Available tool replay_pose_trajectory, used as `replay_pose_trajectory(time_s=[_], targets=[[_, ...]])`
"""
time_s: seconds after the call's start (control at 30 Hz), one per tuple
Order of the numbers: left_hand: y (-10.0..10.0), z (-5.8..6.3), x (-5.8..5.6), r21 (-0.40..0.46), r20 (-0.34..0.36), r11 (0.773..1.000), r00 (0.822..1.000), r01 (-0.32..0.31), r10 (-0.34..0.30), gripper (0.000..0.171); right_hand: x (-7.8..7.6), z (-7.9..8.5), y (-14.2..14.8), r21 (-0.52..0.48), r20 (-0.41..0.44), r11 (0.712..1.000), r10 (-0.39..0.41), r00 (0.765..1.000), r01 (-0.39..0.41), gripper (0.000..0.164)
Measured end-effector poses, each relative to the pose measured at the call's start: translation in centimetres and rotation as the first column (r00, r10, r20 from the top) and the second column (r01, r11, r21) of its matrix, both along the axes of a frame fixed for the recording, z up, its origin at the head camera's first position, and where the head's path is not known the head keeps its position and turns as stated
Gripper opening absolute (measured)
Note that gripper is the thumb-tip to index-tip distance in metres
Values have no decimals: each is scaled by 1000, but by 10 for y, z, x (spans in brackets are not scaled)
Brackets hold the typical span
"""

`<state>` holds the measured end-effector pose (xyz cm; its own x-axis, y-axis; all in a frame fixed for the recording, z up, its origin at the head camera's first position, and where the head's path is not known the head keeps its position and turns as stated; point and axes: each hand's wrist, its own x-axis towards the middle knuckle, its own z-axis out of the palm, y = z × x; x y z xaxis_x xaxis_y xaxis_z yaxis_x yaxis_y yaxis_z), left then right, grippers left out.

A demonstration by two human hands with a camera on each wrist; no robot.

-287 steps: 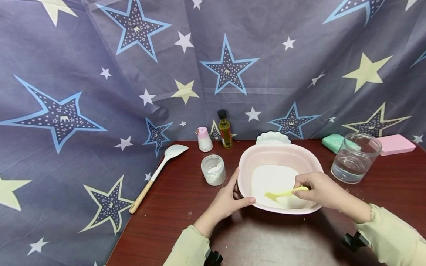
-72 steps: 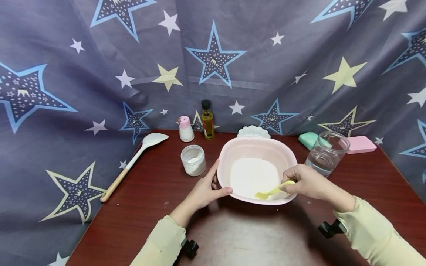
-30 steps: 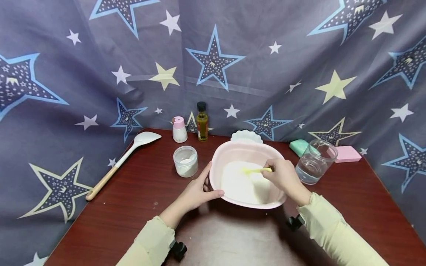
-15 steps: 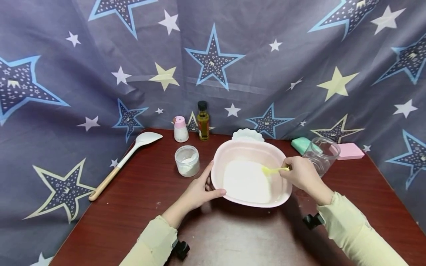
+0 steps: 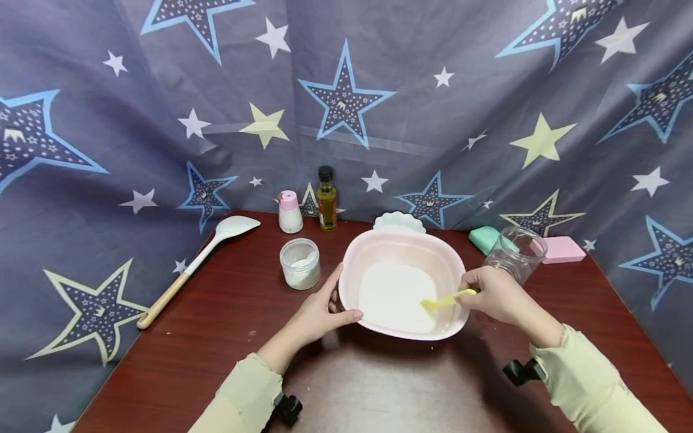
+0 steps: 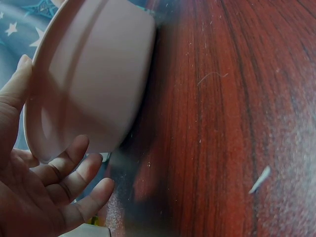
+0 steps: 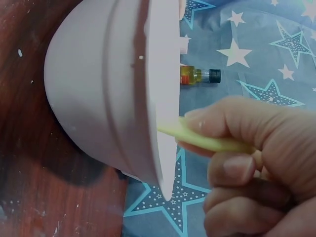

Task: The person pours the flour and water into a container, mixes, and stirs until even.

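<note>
A pale pink basin (image 5: pixel 403 240) with a white substance (image 5: pixel 397 297) in the bottom stands on the table. My left hand (image 5: pixel 316 316) holds its left side, thumb at the rim and other fingers around the outer wall. In the left wrist view, the left hand (image 6: pixel 54 182) has some fingers touching the basin wall (image 6: pixel 103 74) and others apart from it. My right hand (image 5: pixel 498 294) pinches a small yellow spoon (image 5: pixel 446 299) over the basin's right rim, its head low at the white substance. The right wrist view shows the spoon handle (image 7: pixel 212 141) between thumb and fingers.
Left of the basin are an open jar of white powder (image 5: pixel 301 273), a pink-capped shaker (image 5: pixel 290 218), an oil bottle (image 5: pixel 327 204) and a long-handled ladle (image 5: pixel 203 255). A glass of water (image 5: pixel 522 249), green block (image 5: pixel 483 238) and pink block (image 5: pixel 563 249) stand right.
My right hand has brought the spoon from the middle of the basin to its right side, then lower toward the near right. The left hand keeps its hold on the basin.
</note>
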<state>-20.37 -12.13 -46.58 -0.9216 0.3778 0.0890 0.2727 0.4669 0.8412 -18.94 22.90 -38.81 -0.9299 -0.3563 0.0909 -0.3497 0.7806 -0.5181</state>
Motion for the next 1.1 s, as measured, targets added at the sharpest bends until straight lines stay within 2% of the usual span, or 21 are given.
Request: replay_pose_trajectory(time_s=[0.27, 0.43, 0.67, 0.9, 1.1], targets=[[-4, -2, 0, -23, 5, 1000, 1000, -1, 1, 103, 3, -11, -7, -91, 63, 991, 104, 993, -98, 14], [-2, 0, -1, -33, 22, 999, 1000, -14, 15, 104, 1, -15, -16, -124, 63, 980, 161, 985, -153, 17], [2, 0, -2, -39, 19, 999, 1000, -16, 16, 103, -3, -20, -31, -122, 4, 980, 162, 987, -160, 22], [3, 0, -1, -29, 32, 999, 999, -17, 18, 102, -10, -26, -46, -173, -38, 966, 188, 981, -192, 22], [6, 0, -3, -36, 29, 999, 999, -17, 18, 103, -18, -32, -52, -169, -89, 973, 141, 986, -155, 20]])
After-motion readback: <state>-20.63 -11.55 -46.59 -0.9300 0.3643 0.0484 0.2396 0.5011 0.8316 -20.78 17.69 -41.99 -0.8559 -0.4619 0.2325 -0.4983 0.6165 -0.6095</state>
